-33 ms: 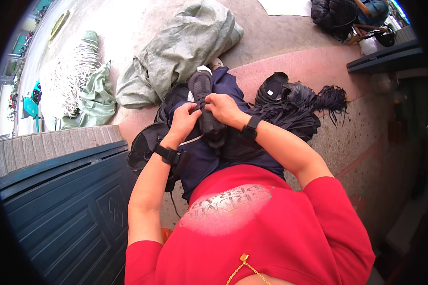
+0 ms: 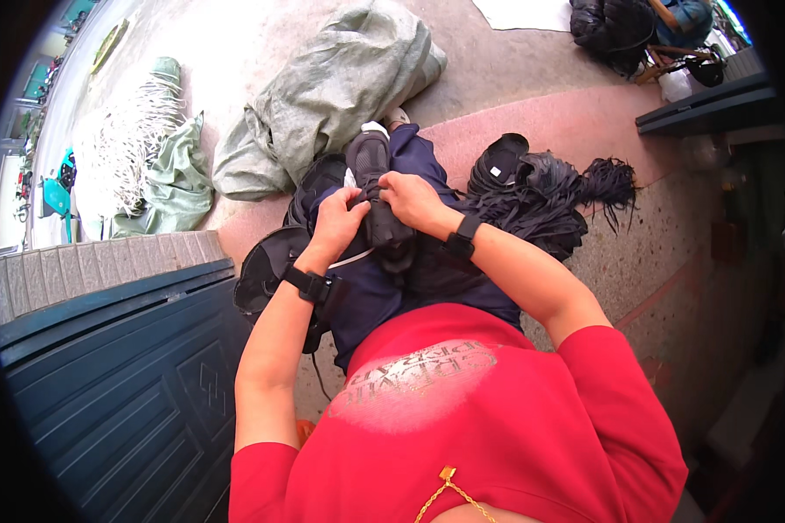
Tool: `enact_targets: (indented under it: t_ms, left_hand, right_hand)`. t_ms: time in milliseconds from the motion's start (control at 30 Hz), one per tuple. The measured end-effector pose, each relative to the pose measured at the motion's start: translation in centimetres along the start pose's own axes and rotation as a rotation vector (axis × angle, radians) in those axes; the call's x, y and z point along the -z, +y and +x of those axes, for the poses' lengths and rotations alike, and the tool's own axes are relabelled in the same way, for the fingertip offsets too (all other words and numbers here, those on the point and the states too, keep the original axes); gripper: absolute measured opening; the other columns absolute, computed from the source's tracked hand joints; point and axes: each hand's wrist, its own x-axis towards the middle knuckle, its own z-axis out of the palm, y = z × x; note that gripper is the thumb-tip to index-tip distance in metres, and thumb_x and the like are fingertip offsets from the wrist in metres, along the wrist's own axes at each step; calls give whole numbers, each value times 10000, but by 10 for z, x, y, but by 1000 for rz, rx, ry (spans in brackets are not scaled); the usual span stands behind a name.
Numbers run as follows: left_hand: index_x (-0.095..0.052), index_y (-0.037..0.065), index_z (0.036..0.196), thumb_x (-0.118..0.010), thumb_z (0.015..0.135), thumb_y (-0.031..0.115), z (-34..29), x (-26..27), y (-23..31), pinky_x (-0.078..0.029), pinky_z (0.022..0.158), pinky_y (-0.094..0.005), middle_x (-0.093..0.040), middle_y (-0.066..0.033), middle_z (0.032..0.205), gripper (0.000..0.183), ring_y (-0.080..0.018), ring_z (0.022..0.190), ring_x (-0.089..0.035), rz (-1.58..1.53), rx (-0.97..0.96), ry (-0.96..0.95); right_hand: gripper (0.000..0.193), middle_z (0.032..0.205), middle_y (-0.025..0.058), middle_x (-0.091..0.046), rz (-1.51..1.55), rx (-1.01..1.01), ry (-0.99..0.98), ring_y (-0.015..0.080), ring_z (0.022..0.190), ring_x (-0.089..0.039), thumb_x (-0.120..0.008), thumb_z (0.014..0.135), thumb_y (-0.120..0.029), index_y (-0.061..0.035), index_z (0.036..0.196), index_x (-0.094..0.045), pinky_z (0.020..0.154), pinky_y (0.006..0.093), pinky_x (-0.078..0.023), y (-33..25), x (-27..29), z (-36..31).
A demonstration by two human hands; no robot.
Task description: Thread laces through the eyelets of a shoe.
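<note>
A black shoe (image 2: 385, 228) with a light sole edge at its far end rests across my lap, between dark blue trouser legs. From its left side my left hand (image 2: 338, 220) pinches it, thumb and forefinger together. Opposite, my right hand (image 2: 412, 202) pinches near the shoe's lacing area with curled fingers. The fingertips almost meet over the middle. Any lace between them is too dark to make out. By my left forearm lie more black shoes (image 2: 269, 261). To the right, a thick bundle of black laces (image 2: 545, 196) lies beside another black shoe (image 2: 500, 163).
A large grey-green sack (image 2: 340, 83) lies ahead on the floor. Farther left, a bundle of white laces (image 2: 144, 131) spreads beside a green woven cloth (image 2: 173, 187). A blue metal door (image 2: 139, 375) stands close on my left. Black bags (image 2: 613, 33) sit at the far right.
</note>
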Motion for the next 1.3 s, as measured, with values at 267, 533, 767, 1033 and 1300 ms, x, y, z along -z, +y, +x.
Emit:
enact_targets:
  t_ms: [267, 533, 767, 1033, 1300]
  left_hand:
    - [-586, -25, 860, -640, 688, 162, 13, 3, 21, -440, 686, -354, -607, -167, 826, 259, -278, 813, -585, 497, -112, -121]
    - [-575, 72, 787, -601, 790, 163, -6, 60, 57, -309, 519, -162, -490, 66, 677, 94, -3, 591, -390, -275, 132, -381]
    - [-549, 75, 810, -509, 849, 274, -11, 26, 48, -262, 496, -162, -386, 86, 611, 207, -28, 534, -322, -417, 234, -285]
    - [-566, 64, 823, -522, 836, 190, -6, 16, 21, -300, 489, -169, -453, 70, 626, 134, -33, 537, -376, -49, 177, -204]
    - [-566, 18, 774, -549, 805, 132, 0, 11, 22, -341, 472, -196, -483, 37, 599, 120, -39, 533, -423, 85, 158, -153]
  right_hand:
    - [283, 773, 164, -577, 2, 74, 28, 315, 757, -571, -550, 719, -81, -4, 989, -513, 685, 376, -443, 7, 3, -2]
    - [397, 917, 156, -600, -217, -109, -248, 306, 888, -567, -665, 680, -264, -50, 1001, -570, 761, 359, -446, -5, 55, -11]
    - [226, 653, 110, -612, 423, -165, -184, 188, 592, -583, -538, 794, -195, 11, 843, -616, 581, 287, -445, -10, 20, 6]
    - [206, 726, 67, -618, 481, -155, -128, 96, 684, -562, -518, 839, -149, 28, 903, -604, 659, 220, -428, -1, 27, -12]
    - [187, 750, 45, -626, 662, -192, -198, 79, 694, -550, -523, 848, -166, -9, 900, -611, 651, 208, -411, 4, 31, -11]
